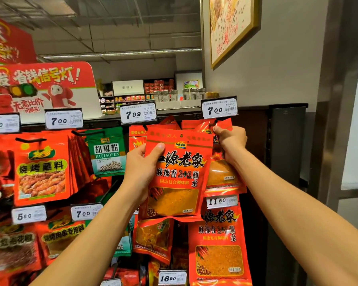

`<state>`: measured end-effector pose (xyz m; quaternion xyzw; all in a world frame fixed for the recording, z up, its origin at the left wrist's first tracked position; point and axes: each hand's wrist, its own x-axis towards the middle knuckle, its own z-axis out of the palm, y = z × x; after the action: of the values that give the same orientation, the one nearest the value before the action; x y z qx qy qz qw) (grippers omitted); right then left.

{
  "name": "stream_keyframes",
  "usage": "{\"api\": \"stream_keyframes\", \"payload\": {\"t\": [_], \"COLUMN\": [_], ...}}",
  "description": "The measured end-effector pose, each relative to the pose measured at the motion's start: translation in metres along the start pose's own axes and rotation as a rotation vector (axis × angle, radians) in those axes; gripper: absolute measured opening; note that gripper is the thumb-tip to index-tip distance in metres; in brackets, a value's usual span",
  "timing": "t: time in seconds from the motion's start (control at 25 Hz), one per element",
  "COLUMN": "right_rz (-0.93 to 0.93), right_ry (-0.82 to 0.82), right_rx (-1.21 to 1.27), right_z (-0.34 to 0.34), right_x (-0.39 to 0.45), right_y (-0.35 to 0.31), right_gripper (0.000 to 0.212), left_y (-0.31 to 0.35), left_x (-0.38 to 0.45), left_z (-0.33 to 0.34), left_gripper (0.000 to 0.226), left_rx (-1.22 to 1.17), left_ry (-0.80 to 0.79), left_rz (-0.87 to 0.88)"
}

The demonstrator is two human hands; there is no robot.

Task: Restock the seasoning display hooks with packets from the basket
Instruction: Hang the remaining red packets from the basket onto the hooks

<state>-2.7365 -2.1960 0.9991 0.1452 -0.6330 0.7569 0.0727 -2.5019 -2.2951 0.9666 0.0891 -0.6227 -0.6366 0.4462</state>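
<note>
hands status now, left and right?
Left hand: holding the front red packet.
Right hand: pinching the top of the hanging packet at the hook.

Supermarket aisle, seasoning packets (42, 170) hung on hooks (30, 139), price tags (219, 109) clipped above each row, red promo sign (41, 87) overhead, stocked shelves (130, 98) and jars (178, 94) behind, bare ceiling (120, 27)

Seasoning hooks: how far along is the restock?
Done: the neighbouring hooks already carry packets, such as the green pepper packet and the barbecue dip packets. In hand: the left hand grips a red seasoning packet, while the right hand pinches the top of another packet at the hook under the 7.00 price tag. Left: hanging the held packet. The basket is out of view.
</note>
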Motion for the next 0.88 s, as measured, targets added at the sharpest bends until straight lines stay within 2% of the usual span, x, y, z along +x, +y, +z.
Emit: {"api": "stream_keyframes", "payload": {"t": [0.2, 0.4, 0.48, 0.56, 0.64, 0.72, 0.8, 0.88], "right_rz": [0.108, 0.227, 0.187, 0.062, 0.005, 0.039, 0.015, -0.009], "right_ry": [-0.020, -0.087, -0.062, 0.007, -0.090, -0.318, -0.421, -0.372], "right_rx": [-0.055, 0.057, 0.008, -0.077, 0.212, 0.483, 0.459, 0.353], "right_z": [0.031, 0.030, 0.019, -0.002, -0.029, -0.051, -0.065, -0.069], "right_x": [0.037, 0.051, 0.037, 0.008, -0.026, -0.054, -0.065, -0.067], "right_y": [0.022, 0.023, 0.018, 0.010, 0.005, 0.003, -0.003, -0.012], "right_gripper": [0.029, 0.035, 0.044, 0.050, 0.038, 0.032, 0.034, 0.031], "left_y": [0.000, 0.002, 0.001, 0.000, -0.002, -0.002, -0.001, 0.000], "left_x": [0.000, 0.001, 0.001, 0.003, 0.007, 0.012, 0.017, 0.020], "left_z": [-0.014, -0.013, -0.005, 0.009, 0.030, 0.053, 0.073, 0.087], "left_gripper": [0.009, 0.011, 0.008, 0.005, 0.006, 0.007, 0.007, 0.010], "left_rx": [0.010, 0.016, -0.002, -0.032, -0.018, -0.027, -0.034, -0.009], "left_ry": [0.040, 0.059, 0.045, 0.032, -0.002, -0.036, -0.052, -0.041], "left_rz": [-0.007, -0.006, -0.015, -0.032, -0.045, -0.053, -0.067, -0.073]}}
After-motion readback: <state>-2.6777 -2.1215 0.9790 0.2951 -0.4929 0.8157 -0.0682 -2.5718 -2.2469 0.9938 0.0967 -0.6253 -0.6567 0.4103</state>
